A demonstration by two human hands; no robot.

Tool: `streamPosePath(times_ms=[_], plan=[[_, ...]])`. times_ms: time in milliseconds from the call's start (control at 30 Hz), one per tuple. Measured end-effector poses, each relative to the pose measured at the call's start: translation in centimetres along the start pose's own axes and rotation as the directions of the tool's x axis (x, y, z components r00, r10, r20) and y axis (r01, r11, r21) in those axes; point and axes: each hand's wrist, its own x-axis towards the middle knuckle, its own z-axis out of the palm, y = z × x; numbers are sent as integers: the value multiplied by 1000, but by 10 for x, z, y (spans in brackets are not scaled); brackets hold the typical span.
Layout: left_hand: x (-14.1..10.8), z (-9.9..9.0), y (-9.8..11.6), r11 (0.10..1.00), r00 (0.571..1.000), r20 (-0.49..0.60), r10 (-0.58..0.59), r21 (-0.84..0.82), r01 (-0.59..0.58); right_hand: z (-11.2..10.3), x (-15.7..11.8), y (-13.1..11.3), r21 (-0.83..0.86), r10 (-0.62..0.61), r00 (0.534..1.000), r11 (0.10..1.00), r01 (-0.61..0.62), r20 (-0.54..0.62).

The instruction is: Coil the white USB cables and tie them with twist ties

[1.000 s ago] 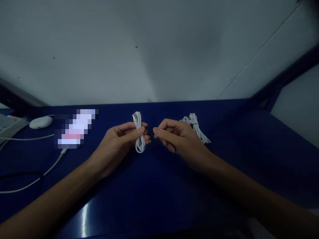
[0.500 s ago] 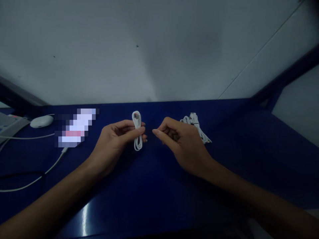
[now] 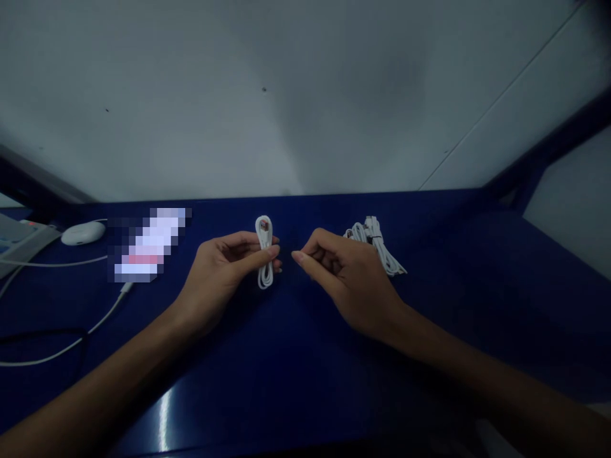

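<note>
A coiled white USB cable (image 3: 265, 238) is pinched around its middle by my left hand (image 3: 222, 270), with the thumb in front and the fingers behind. The bundle stands nearly upright, its connector near the top loop. Just to its right, apart from it, my right hand (image 3: 353, 277) has thumb and forefinger pressed together and the other fingers curled. Whatever that pinch holds, if anything, is too small to make out. Behind my right hand lie more white cables (image 3: 384, 248) in bundles, one with a dark tie, partly hidden by the hand.
On the blue table (image 3: 267, 381), a blurred-out lit phone (image 3: 155, 238) lies at left, a white charging cable (image 3: 107, 318) running from it. Beside it sit a white earbud case (image 3: 83, 233) and a power strip (image 3: 21, 238). A pale wall (image 3: 214, 127) rises behind the table.
The cable bundle has turned slightly in my left hand, so its connector faces a little differently. My right hand keeps its pinch in nearly the same spot. The view has shifted slightly.
</note>
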Motion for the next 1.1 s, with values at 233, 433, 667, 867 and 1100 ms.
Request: streamPosePath(times_ms=[233, 433, 667, 867, 1100], plan=[[-1, 1, 3, 988, 994, 66, -89, -120, 96, 0, 0, 0, -24, -8, 997, 1000, 6, -70], [-1, 1, 3, 985, 989, 136, -50, -157, 71, 0, 1, -2, -11, 29, 998, 999, -30, -62], [-2, 0, -1, 988, 981, 190, -46, -135, 73, 1, 0, -3, 114, 44, 999, 992, -45, 15], [-3, 1, 1, 989, 982, 185, -44, -130, 68, 0, 1, -4, 201, 79, 994, 975, -92, 75], [-3, 2, 2, 989, 978, 204, -48, -125, 75, 1, 1, -3, 195, 62, 995, 978, -75, 75]])
